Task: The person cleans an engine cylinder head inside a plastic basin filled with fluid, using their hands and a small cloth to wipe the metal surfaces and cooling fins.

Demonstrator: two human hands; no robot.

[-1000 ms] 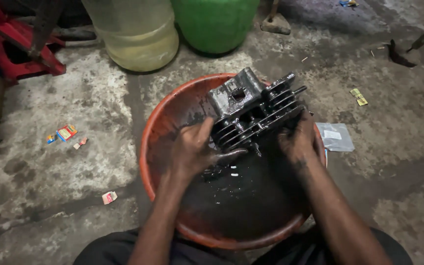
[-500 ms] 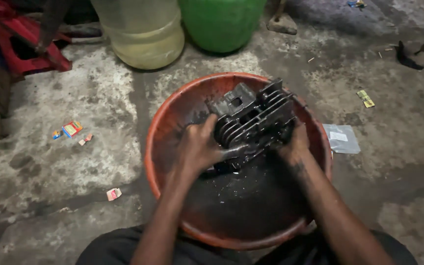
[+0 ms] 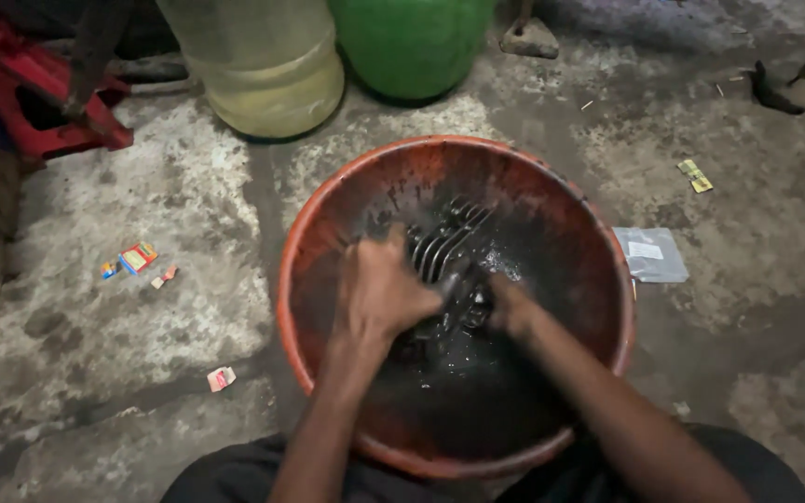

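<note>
- Left hand (image 3: 379, 293), fingers clamped on finned engine part (image 3: 444, 250), low in orange basin (image 3: 293, 270).
- Right hand (image 3: 510, 305) against same part; finger state impossible to tell, dark liquid hiding them.

Probably a repair workshop: stained, cracked concrete floor (image 3: 142, 205), round orange plastic basin (image 3: 302, 224) of black oily liquid, finned metal engine part (image 3: 444, 244).
</note>
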